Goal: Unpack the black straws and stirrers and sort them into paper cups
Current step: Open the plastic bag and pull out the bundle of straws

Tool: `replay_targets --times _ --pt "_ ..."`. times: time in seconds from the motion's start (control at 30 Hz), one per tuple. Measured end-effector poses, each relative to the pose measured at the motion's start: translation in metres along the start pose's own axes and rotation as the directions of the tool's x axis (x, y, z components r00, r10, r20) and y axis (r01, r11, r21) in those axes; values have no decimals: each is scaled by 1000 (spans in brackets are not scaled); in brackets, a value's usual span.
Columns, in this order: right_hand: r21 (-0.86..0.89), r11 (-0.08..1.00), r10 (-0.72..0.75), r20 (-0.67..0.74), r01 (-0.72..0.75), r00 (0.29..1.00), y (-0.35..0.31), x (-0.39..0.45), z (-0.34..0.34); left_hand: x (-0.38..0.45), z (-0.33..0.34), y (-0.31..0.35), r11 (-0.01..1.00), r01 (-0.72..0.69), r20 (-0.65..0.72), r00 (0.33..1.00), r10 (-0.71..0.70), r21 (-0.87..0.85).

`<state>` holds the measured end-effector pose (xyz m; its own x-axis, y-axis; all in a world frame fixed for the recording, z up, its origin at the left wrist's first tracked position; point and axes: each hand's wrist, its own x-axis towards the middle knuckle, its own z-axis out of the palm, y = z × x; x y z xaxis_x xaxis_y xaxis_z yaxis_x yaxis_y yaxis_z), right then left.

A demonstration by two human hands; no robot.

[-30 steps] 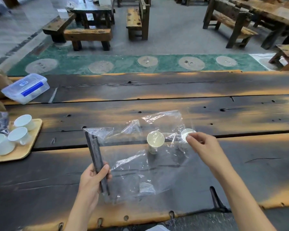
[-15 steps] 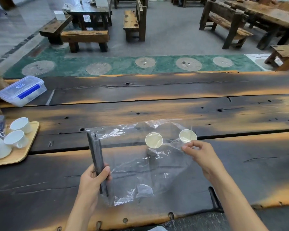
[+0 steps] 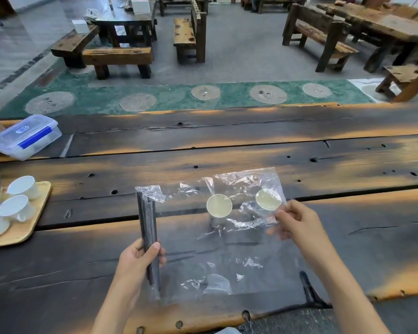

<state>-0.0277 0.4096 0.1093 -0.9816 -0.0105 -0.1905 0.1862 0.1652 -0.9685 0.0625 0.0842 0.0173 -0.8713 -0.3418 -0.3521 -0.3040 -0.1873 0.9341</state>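
A clear plastic bag (image 3: 227,256) is held up above the dark wooden table (image 3: 227,153). Along the bag's left edge stands a bundle of black straws and stirrers (image 3: 148,222), inside the plastic. My left hand (image 3: 138,263) grips the lower part of that bundle through the bag. My right hand (image 3: 297,220) pinches the bag's right edge near its top. Two paper cups stand on the table behind the bag and show through it: one (image 3: 219,205) in the middle, the other (image 3: 268,199) just left of my right fingers.
A wooden tray (image 3: 22,232) with white ceramic cups (image 3: 16,208) sits at the left edge. A clear lidded box (image 3: 25,136) with a blue clip lies at the far left. Benches and tables stand on the floor beyond the table.
The bag has been pulled flatter and wider between my hands. My right hand has shifted a little lower and to the right along the bag's edge. The left hand keeps its grip.
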Motion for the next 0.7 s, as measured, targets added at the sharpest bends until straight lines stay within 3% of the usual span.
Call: replay_targets --times 0.07,0.1,0.17,0.2,0.33,0.47,0.53,0.7 --pt "244 960 74 265 -141 961 -4 -4 -11 1 0 3 1000 -5 1 1000 5 4" --pt "384 896 39 429 -221 902 -7 -7 -18 1 0 5 1000 -9 8 1000 9 4" --pt "559 711 -119 694 -427 710 -9 -13 -29 1 2 9 1000 -12 35 999 12 3" --pt "540 677 -149 766 -500 626 -10 -14 -33 0 3 11 1000 -10 54 999 11 -3" --pt "195 886 34 878 -421 478 -12 -15 -28 -3 9 20 999 -12 134 991 16 -34" --pt "113 853 55 951 -510 303 -15 -26 8 -8 16 29 999 -9 216 976 16 -34" --pt "117 864 64 939 -490 337 -8 -25 30 -10 19 30 999 -4 268 963 15 -43" --pt "299 851 66 754 -431 653 8 -22 76 -17 29 30 999 27 356 934 -14 -32"
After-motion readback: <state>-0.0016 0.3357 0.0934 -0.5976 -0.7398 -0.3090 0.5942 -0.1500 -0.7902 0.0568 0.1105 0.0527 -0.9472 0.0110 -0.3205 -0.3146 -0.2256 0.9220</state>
